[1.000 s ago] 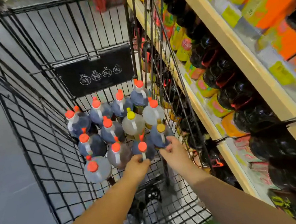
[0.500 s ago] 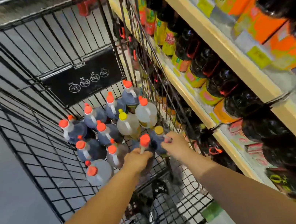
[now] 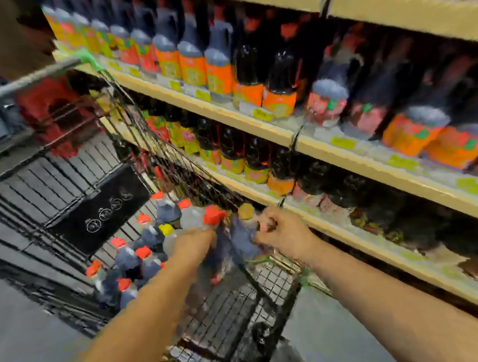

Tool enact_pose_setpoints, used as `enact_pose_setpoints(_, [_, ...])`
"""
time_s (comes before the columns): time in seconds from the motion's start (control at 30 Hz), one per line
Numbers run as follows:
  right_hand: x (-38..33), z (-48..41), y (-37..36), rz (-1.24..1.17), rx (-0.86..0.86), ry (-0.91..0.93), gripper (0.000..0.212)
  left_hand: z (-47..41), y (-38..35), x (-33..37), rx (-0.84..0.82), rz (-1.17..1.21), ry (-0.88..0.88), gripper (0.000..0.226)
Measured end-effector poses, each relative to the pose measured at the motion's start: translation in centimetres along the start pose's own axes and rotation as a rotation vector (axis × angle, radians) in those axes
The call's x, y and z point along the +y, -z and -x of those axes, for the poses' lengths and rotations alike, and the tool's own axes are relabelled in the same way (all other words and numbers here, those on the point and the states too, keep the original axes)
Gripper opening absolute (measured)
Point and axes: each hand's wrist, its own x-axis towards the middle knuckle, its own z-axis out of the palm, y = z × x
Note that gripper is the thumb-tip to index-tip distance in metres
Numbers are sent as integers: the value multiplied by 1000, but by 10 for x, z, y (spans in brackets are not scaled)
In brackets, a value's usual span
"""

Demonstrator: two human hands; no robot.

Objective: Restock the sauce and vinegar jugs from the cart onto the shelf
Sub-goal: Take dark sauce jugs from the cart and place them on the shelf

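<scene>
Two hands in sight: the left hand (image 3: 193, 245) grips one red-capped jug (image 3: 213, 215), the right hand (image 3: 282, 233) one tan-capped jug (image 3: 244, 235). The one cart (image 3: 56, 189) holds seven or eight red-capped jugs (image 3: 125, 256) and one yellow-capped jug (image 3: 166, 229). Three shelf boards (image 3: 352, 160) show; their bottles (image 3: 192, 60) are too blurred to count.

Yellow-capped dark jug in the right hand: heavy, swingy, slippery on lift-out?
Likely heavy for its size: the dark plastic jug with the yellow cap looks full of liquid. The right hand grips it high, near the neck, so the body may swing. Blur hides any surface slip.
</scene>
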Motion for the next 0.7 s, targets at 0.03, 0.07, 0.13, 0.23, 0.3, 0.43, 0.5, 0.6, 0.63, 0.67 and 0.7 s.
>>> enact_pose_setpoints(0.03, [-6,17,9,8,49,5,43,13,3,6,3,35,-48,32])
enact_pose_setpoints(0.07, [-12,34,18,3,90,13,41,26,5,12,-6,71,-104,26])
enact_pose_setpoints(0.13, [-22,70,37,39,148,42,35,49,6,27,-26,-1,-211,9])
enact_pose_setpoints(0.23, [-26,123,61,129,248,38,37,78,-3,51,-60,-153,-401,27])
enact_pose_setpoints(0.3, [-23,157,76,180,346,-13,40,99,-17,67,-100,-117,-470,26])
enact_pose_setpoints(0.43, [-12,219,106,205,530,-49,41,140,-60,83,-190,-38,-588,35])
enact_pose_setpoints(0.5, [-5,245,122,212,617,-91,42,156,-81,90,-264,-25,-601,28])
enact_pose_setpoints(0.6, [7,278,147,218,733,-174,45,175,-112,101,-369,-46,-634,33])
enact_pose_setpoints(0.63, [11,287,155,217,765,-193,45,182,-122,104,-398,-38,-630,34])
enact_pose_setpoints(0.67, [16,298,163,213,793,-207,45,189,-132,107,-439,-22,-628,34])
enact_pose_setpoints(0.7, [22,307,170,205,818,-215,45,196,-142,110,-477,-20,-639,34])
